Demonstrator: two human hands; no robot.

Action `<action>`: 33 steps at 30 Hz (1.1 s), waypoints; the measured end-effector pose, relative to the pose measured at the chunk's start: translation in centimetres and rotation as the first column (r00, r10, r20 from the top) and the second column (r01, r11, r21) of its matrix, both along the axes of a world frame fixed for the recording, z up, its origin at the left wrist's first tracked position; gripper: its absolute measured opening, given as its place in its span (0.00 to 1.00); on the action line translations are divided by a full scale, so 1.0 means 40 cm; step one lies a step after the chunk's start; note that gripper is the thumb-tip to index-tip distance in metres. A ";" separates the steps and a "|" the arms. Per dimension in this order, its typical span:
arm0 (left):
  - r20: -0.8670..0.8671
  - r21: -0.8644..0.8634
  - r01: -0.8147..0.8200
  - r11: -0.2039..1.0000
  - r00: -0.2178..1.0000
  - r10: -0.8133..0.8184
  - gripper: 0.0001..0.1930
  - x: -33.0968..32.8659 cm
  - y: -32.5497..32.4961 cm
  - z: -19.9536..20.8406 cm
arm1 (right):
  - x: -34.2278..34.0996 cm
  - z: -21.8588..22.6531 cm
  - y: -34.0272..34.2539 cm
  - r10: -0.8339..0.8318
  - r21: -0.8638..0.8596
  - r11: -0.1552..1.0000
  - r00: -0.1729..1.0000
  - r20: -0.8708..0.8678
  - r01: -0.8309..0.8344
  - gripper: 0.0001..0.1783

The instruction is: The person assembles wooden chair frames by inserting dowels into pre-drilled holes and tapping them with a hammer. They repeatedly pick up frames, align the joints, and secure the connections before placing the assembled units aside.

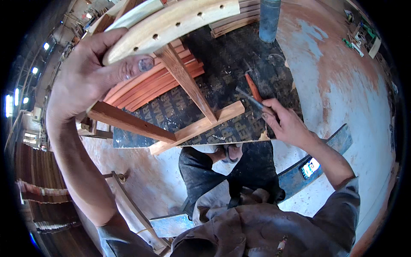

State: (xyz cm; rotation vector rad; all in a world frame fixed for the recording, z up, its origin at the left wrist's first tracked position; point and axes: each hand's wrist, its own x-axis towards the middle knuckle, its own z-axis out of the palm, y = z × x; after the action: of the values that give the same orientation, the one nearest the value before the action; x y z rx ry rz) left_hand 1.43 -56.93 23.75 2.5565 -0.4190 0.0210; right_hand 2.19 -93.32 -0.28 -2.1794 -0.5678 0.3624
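My left hand (pixel 92 70) is closed round the end of a pale curved wooden rail (pixel 175 26) with a row of several round holes. A brown wooden post (pixel 188 79) runs from beneath that rail down to a wooden crossbar (pixel 197 128), which lies near the board's front edge. Another post (pixel 132 122) meets the same crossbar further left. In my right hand (pixel 289 123) is a narrow dark metal tool (pixel 250 97), its tip pointing up and left; its exact kind is unclear. Just beyond it lies a tool with an orange handle (pixel 253 87), apart from my fingers.
The black printed board (pixel 231 55) carries a stack of reddish wooden slats (pixel 158 85) at left and a grey-blue cylinder (pixel 269 21) at the back. A lit screen device (pixel 310 168) rests on a blue plank (pixel 295 182) at right. Wooden pieces (pixel 135 210) stand at lower left.
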 end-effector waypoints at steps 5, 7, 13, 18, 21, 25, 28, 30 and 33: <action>0.061 0.100 -0.039 0.994 0.998 0.033 0.37 0.001 0.010 -0.011 | 0.038 -0.042 -0.031 0.347 -0.288 0.921 0.890 0.297 -0.263 0.29; 0.035 0.102 -0.096 0.990 0.995 0.093 0.37 -0.012 -0.008 0.001 | 0.061 -0.041 -0.029 0.426 -0.367 0.885 0.815 0.393 -0.286 0.30; 0.096 0.141 -0.107 0.984 0.991 0.094 0.39 -0.022 -0.008 -0.006 | 0.110 -0.013 0.005 0.600 -0.523 0.778 0.661 0.451 -0.348 0.29; -0.029 0.020 -0.112 0.993 0.993 0.113 0.39 -0.030 0.000 -0.006 | 0.135 0.015 0.026 0.631 -0.504 0.753 0.680 0.373 -0.423 0.27; -0.057 -0.036 -0.099 0.994 0.994 0.097 0.39 -0.028 0.000 -0.015 | 0.138 0.010 0.032 0.572 -0.431 0.796 0.763 0.301 -0.426 0.24; -0.067 -0.025 -0.072 0.997 0.995 0.070 0.38 -0.025 0.000 -0.008 | 0.146 -0.023 0.014 0.432 -0.198 0.900 0.851 0.299 -0.388 0.21; -0.076 0.022 -0.119 0.993 0.990 0.120 0.40 -0.028 -0.011 0.004 | 0.128 -0.012 0.009 0.451 -0.305 0.877 0.854 0.259 -0.371 0.27; -0.045 0.018 -0.120 0.993 0.992 0.121 0.43 -0.023 -0.015 -0.003 | 0.121 -0.007 -0.005 0.517 -0.453 0.816 0.805 0.292 -0.359 0.33; 0.039 0.023 -0.106 0.994 0.994 0.105 0.47 -0.025 -0.006 -0.021 | 0.129 -0.017 -0.034 0.614 -0.529 0.770 0.638 0.465 -0.355 0.42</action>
State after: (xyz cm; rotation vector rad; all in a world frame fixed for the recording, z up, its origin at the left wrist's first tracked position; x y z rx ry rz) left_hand 0.41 -57.17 22.92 2.6039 -0.2992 0.1039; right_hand 7.35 -94.67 -0.97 -2.4920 -1.6274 0.0136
